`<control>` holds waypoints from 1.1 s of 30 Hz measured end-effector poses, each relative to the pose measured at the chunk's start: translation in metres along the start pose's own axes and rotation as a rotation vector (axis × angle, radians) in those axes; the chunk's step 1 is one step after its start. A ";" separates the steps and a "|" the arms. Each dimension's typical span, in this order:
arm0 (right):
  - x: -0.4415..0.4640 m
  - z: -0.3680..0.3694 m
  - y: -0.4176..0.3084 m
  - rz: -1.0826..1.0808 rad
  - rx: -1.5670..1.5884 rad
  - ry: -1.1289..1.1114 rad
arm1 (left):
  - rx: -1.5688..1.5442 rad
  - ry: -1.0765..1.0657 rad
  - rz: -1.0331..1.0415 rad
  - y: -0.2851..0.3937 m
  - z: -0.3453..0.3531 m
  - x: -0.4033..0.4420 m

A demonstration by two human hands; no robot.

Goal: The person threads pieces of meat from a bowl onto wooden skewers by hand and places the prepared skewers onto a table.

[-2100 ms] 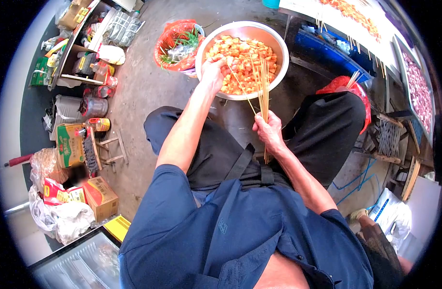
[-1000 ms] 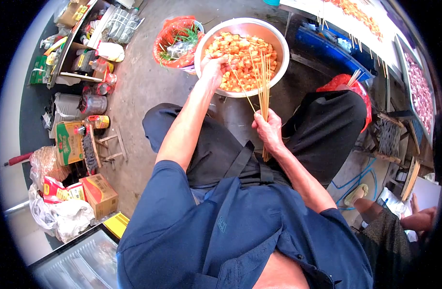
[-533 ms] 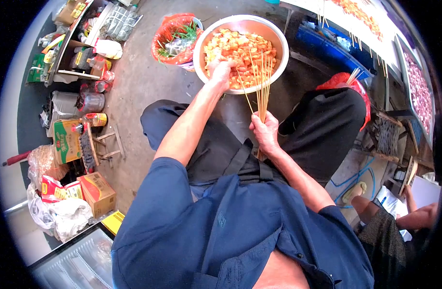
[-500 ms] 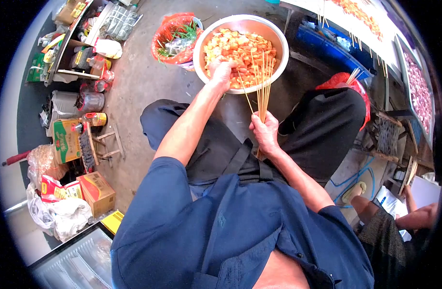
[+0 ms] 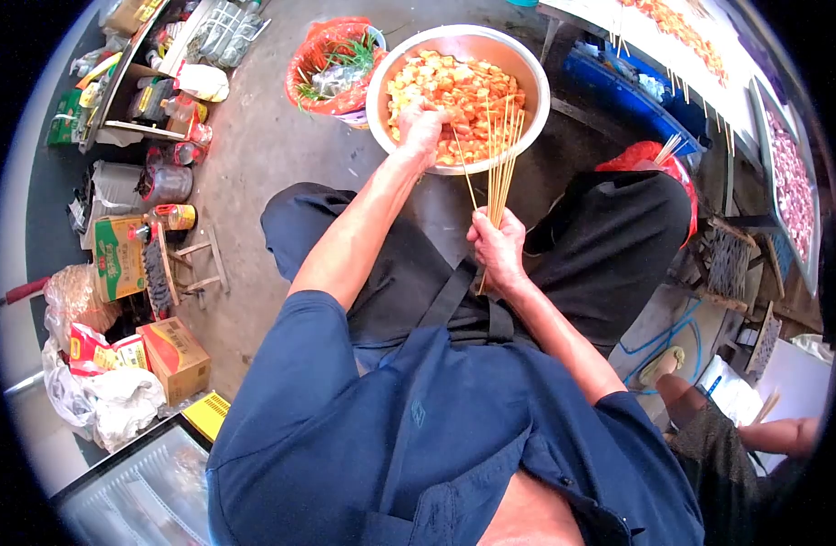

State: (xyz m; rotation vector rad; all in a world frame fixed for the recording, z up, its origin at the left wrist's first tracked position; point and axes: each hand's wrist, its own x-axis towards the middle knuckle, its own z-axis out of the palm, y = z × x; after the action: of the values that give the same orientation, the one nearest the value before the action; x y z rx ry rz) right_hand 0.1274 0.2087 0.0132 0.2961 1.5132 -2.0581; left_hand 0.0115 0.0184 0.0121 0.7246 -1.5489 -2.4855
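Note:
My left hand [image 5: 421, 129] is closed, with its fingers pinched together over the left part of a steel bowl [image 5: 538, 100]. What it pinches is too small to make out. Orange-coated chunks of food [image 5: 463, 86] lie in this bowl. My right hand [image 5: 498, 244], in front of the bowl, grips a fanned bundle of thin wooden skewers [image 5: 501, 173]. Their upper ends reach over the bowl's near rim. One skewer stands apart on the left of the bundle, its tip a little below and right of my left fingers.
Left of the bowl is a red-bagged bucket [image 5: 309, 68] with greens. A white table [image 5: 591, 13] with skewered food and a tray [image 5: 811, 264] of pinkish pieces stand at right. Boxes [image 5: 175, 358] and bottles line the left. Another person's leg [image 5: 682, 400] shows lower right.
Both hands stay near the same places. The right hand and skewers have shifted slightly left. At lower right, the other person's arm and leg have moved, and the view has shifted a little.

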 end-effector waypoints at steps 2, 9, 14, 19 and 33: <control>0.008 0.001 -0.003 -0.033 -0.007 0.006 | -0.031 0.015 0.010 0.002 0.002 0.000; 0.011 -0.004 0.004 -0.111 -0.160 0.105 | -0.072 0.074 0.025 -0.002 0.005 -0.006; 0.006 -0.003 0.006 -0.064 -0.062 0.125 | -0.115 0.071 -0.030 0.000 0.011 -0.012; 0.001 0.005 -0.008 -0.003 -0.003 0.097 | 0.024 0.041 -0.038 -0.007 0.011 -0.013; 0.036 0.025 -0.049 -0.079 0.187 0.092 | -0.032 -0.179 -0.130 -0.006 0.030 -0.039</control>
State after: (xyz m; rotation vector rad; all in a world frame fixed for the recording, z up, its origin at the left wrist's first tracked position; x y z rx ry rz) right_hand 0.0744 0.1843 0.0433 0.4143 1.4075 -2.2815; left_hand 0.0332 0.0591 0.0309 0.6320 -1.5609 -2.7307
